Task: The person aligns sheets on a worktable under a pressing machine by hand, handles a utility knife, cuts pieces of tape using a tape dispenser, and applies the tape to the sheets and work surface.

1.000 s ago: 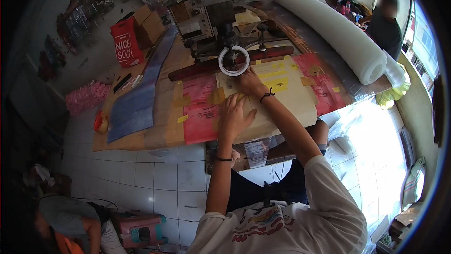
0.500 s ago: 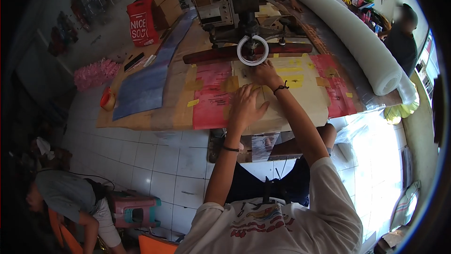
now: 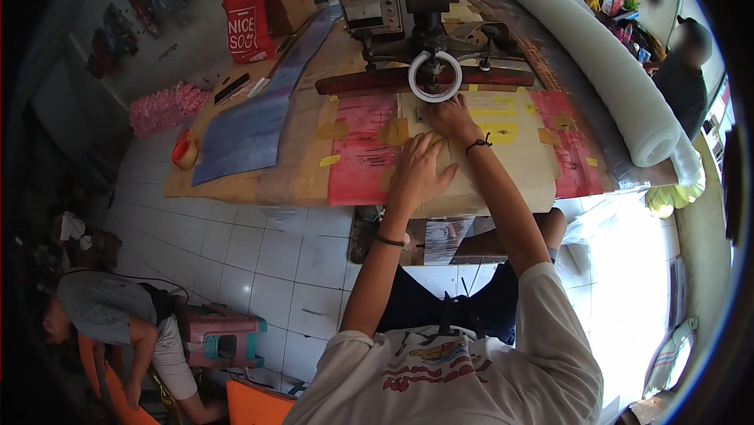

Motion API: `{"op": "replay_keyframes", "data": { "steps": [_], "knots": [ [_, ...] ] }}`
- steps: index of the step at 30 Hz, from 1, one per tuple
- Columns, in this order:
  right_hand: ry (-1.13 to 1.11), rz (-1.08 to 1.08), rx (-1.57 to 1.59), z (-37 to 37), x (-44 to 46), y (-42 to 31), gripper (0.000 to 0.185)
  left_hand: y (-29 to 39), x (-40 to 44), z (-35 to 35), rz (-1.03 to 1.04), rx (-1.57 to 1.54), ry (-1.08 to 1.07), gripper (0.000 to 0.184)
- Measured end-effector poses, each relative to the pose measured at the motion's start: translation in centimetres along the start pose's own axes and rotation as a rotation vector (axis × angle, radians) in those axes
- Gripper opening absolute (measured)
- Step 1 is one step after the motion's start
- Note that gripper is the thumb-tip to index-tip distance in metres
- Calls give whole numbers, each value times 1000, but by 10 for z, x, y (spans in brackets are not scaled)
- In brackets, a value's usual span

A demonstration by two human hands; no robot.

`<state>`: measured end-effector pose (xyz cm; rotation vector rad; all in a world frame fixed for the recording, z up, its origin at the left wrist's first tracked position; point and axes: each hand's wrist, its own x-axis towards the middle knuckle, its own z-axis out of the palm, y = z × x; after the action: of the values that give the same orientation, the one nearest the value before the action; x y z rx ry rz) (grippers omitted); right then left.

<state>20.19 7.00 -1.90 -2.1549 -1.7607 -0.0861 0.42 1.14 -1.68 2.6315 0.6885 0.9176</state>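
Cream-coloured flat sheet, patched with yellow strips, lies on the brown-topped worktable between two red panels, and I see both hands on it. The left hand lies palm down near the sheet's front left part, its fingers slightly apart and the thumb held away from them. The right hand reaches farther in, just below the white ring on the grey metal machine; its fingertips are partly hidden from me, so I cannot tell whether they pinch or press. Just beyond the hands, I see the long dark-red bar running crosswise along the sheet's far edge. Farther left lies the long blue sheet, with the orange-and-tan tape roll beside it.
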Motion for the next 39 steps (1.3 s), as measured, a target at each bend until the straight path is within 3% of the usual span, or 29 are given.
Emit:
{"op": "replay_keyframes", "data": {
  "steps": [11, 16, 20, 28, 39],
  "knots": [
    [11, -32, -10, 10, 1, 7, 56, 3, 0, -2, -44, -48, -49, 62],
    [23, 19, 29, 2, -5, -1, 56, -18, 9, -14, -1, -198, -181, 59],
    [-99, -17, -78, -12, -9, -5, 57, -39, 12, -26, -3, -297, -261, 55],
    [-75, 58, 9, -13, -14, -11, 62, -31, 3, -16, 122, -148, -100, 47],
    [-72, -112, 88, -33, -67, 8, 54, -31, 3, -19, 107, -187, -120, 48]
  ]
}}
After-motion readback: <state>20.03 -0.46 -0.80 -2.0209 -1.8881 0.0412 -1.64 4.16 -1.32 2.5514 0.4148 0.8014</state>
